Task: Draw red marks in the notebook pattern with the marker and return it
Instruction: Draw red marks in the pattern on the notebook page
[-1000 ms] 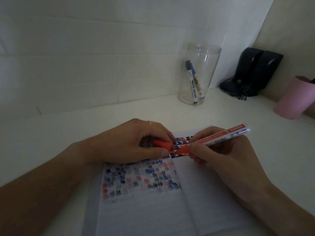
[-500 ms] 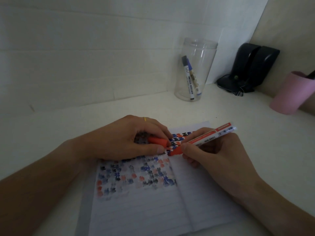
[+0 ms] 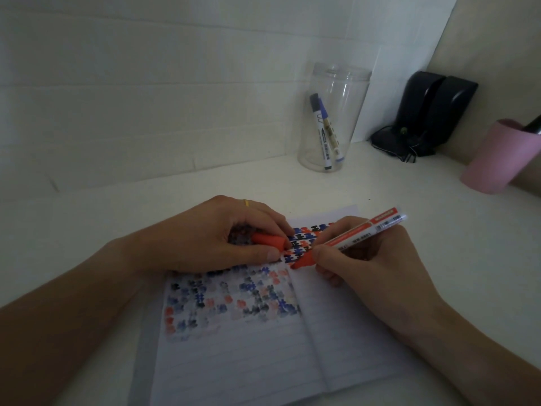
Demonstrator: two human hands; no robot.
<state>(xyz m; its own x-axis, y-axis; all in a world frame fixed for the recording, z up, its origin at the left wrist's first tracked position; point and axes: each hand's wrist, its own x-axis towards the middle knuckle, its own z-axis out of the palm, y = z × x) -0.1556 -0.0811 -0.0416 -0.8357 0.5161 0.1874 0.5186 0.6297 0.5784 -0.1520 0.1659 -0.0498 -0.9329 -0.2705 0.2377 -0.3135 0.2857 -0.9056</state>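
Note:
An open lined notebook (image 3: pixel 234 361) lies on the white desk, its upper part filled with a pattern of red, blue and black marks (image 3: pixel 234 297). My right hand (image 3: pixel 369 268) grips the red marker (image 3: pixel 351 238), tip down on the page near the centre fold. My left hand (image 3: pixel 216 238) rests on the upper left page and pinches the marker's red cap (image 3: pixel 268 240) between thumb and fingers. The cap's open end points toward the marker tip, a short gap apart. Part of the pattern is hidden under my left hand.
A clear plastic jar (image 3: pixel 330 118) holding two markers (image 3: pixel 323 133) stands at the back by the wall. Black speakers (image 3: pixel 424 112) sit in the right corner. A pink cup (image 3: pixel 494 159) stands at the far right.
The marker tip has slid slightly down the page toward the fold. My left hand has kept the cap in place. The view has shifted a little.

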